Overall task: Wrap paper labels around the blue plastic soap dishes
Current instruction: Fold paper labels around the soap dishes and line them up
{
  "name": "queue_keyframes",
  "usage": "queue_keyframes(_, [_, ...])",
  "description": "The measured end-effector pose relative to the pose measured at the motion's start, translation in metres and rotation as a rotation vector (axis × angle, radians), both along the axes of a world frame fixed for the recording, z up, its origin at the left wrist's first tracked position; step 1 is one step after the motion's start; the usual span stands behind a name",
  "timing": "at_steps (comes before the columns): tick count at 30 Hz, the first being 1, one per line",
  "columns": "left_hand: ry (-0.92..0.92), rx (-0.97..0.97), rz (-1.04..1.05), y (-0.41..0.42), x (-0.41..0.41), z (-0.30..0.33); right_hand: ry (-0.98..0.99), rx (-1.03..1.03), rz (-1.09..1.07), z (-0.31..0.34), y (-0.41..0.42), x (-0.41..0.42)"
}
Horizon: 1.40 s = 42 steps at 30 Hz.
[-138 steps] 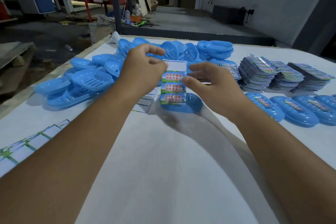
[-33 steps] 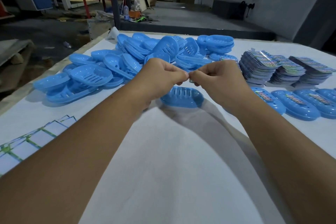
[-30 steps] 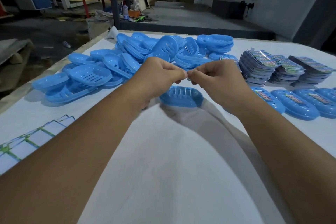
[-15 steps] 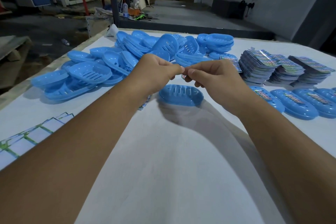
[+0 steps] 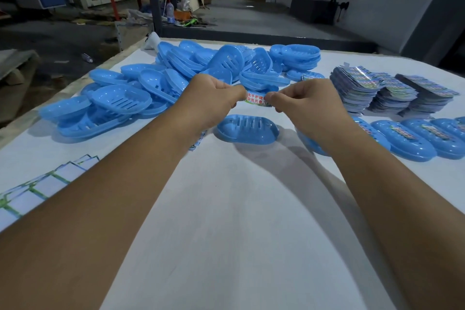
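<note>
We see a white table point(image 5: 226, 221) bearing a heap of blue soap dishes point(image 5: 176, 75), empty so far as we can tell. Label stacks point(image 5: 377, 88) sit right. One soap dish point(image 5: 247, 129) lies beneath our hands. Left hand point(image 5: 214, 98) and right hand point(image 5: 307, 100) pinch a paper label point(image 5: 255, 99) with curled fingers, stretching it above.
</note>
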<state>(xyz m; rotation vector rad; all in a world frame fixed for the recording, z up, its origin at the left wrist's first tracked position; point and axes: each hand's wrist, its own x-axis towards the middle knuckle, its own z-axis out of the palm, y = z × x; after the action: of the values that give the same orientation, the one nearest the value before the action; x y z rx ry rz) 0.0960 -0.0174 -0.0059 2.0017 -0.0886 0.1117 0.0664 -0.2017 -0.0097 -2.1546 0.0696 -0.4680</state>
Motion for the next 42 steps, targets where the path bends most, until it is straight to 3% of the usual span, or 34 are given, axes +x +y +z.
queue_keyframes(4, [0.013, -0.027, -0.012, 0.001, 0.002, -0.002, 0.071, 0.002, 0.007, 0.001, 0.001, -0.002])
queue_keyframes(10, [0.072, 0.107, -0.008, 0.004, 0.001, -0.003, 0.114, 0.015, 0.004, -0.001, 0.002, -0.001])
queue_keyframes(19, [0.076, 0.312, -0.011, 0.004, 0.007, -0.009, 0.181, -0.215, 0.023, -0.011, 0.008, 0.004])
queue_keyframes(42, [0.025, 0.430, -0.033, 0.004, 0.009, -0.014, 0.172, -0.277, 0.035, -0.015, 0.009, 0.008])
